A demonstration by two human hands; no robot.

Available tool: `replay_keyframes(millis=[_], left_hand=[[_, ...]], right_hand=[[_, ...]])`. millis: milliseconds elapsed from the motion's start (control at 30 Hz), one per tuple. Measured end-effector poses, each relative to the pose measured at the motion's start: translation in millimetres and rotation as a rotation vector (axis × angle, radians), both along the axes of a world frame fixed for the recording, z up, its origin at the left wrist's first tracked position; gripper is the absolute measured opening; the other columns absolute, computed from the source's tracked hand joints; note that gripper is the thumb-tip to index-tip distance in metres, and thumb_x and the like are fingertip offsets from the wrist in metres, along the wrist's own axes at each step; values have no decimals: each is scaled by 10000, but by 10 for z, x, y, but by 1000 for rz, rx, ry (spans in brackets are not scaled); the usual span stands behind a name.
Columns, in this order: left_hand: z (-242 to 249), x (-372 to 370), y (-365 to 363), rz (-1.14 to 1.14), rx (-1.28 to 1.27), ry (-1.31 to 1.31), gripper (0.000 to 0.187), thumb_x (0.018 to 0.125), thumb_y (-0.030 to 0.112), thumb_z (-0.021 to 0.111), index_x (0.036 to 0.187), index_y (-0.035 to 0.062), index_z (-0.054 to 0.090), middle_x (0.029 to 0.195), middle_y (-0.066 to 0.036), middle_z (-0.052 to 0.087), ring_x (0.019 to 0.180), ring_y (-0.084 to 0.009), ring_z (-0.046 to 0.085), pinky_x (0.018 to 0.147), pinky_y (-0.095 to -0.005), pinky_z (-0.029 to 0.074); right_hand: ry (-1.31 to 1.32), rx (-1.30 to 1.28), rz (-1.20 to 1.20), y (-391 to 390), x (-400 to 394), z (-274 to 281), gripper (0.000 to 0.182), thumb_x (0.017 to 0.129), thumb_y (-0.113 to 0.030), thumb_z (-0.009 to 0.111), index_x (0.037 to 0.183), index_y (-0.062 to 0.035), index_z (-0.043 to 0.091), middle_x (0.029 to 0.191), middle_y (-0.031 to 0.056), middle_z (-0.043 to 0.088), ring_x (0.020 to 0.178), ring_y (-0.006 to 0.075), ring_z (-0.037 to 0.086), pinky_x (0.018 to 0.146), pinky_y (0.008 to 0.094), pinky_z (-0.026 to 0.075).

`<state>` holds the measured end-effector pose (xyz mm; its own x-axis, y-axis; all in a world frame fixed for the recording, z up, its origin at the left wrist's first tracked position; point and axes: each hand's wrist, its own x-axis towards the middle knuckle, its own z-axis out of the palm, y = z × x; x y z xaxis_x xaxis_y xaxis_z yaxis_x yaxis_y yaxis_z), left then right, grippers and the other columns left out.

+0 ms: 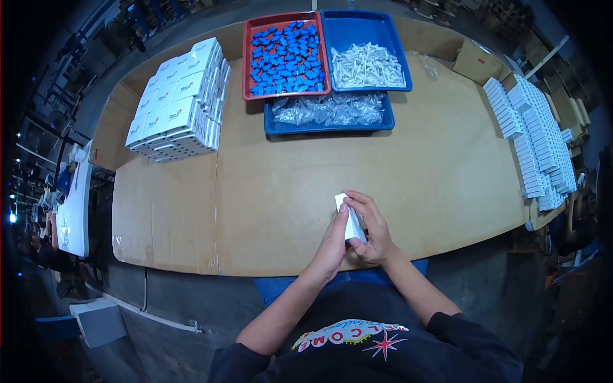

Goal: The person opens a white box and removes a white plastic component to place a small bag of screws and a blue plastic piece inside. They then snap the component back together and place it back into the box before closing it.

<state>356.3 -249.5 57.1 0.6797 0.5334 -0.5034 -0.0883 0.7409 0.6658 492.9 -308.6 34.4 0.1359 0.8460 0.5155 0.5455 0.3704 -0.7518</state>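
A small white box (352, 225) is held upright at a tilt between my two hands, over the front edge of the cardboard-covered table. My left hand (332, 246) closes on its left side, thumb along the face. Wrapped round its right side is my right hand (373, 231), fingers over the upper end and thumb near the lower end. The fingers hide part of the box, and what is inside it does not show.
White boxes (172, 96) are stacked at the back left. A red tray (248, 57) holds blue pieces; a blue tray (364, 22) holds white pieces. Clear bags fill a lower blue tray (329, 129). Small white boxes (533, 137) stand far right. People's arms show at both sides.
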Motion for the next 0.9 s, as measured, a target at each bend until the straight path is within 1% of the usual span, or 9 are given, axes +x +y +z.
replay_keyframes(millis=[67,167,233,300,367,467,600,767,900], left_hand=[[44,-11,7,-17,15,43,594,1103,609,408,1401,107,517,1129,-26,658,991,-116,665,853,-294,553],[60,14,20,14,92,36,586,1102,609,412,1380,106,528,1076,-9,649,935,-81,640,746,-238,521],[-40,37,-16,53,76,24,585,1101,610,419,1371,103,532,1055,-5,640,876,-59,620,666,-215,481],[-38,29,-56,83,88,14,575,1101,607,424,1349,101,541,1027,2,634,826,-43,604,609,-200,448],[103,56,-37,102,136,-6,558,1102,601,428,1316,101,554,990,12,631,785,-34,593,575,-192,423],[165,15,-7,45,154,17,523,1106,584,430,1266,106,569,940,26,623,760,-35,588,587,-205,436],[138,47,-7,73,185,27,499,1109,571,433,1234,109,575,902,36,607,745,-33,574,591,-209,438],[109,94,9,106,193,3,493,1110,563,436,1235,106,572,926,30,619,752,-30,582,592,-208,438],[51,118,25,125,182,6,491,1110,553,442,1244,97,567,968,11,640,795,-47,618,625,-222,476]], right_hand=[[16,45,-13,29,-52,-82,750,966,-513,629,1460,37,505,1453,310,524,1302,458,575,1079,486,492],[38,86,-44,76,-104,-132,801,991,-578,593,1457,66,499,1427,322,538,1276,464,593,1068,490,501],[52,97,-72,74,-138,-133,831,1003,-606,576,1459,84,496,1414,333,540,1274,469,595,1060,489,508],[18,130,-53,52,-138,-178,843,1022,-617,542,1451,107,506,1401,347,547,1270,478,600,1047,490,520],[-17,174,-50,100,-111,-156,837,1046,-611,504,1439,127,518,1387,360,555,1263,489,607,1036,491,530],[-44,219,-78,116,-126,-92,807,1079,-578,452,1417,150,537,1367,376,568,1246,506,622,1022,496,542],[-61,241,-86,128,-118,-66,781,1100,-546,417,1406,163,538,1361,386,571,1232,520,631,1017,500,548],[-56,245,-91,146,-109,-73,754,1113,-516,395,1403,165,535,1367,391,566,1232,527,630,1025,502,545],[-45,224,-88,157,-106,-55,744,1116,-506,394,1401,167,534,1367,395,566,1237,531,627,1032,504,542]])
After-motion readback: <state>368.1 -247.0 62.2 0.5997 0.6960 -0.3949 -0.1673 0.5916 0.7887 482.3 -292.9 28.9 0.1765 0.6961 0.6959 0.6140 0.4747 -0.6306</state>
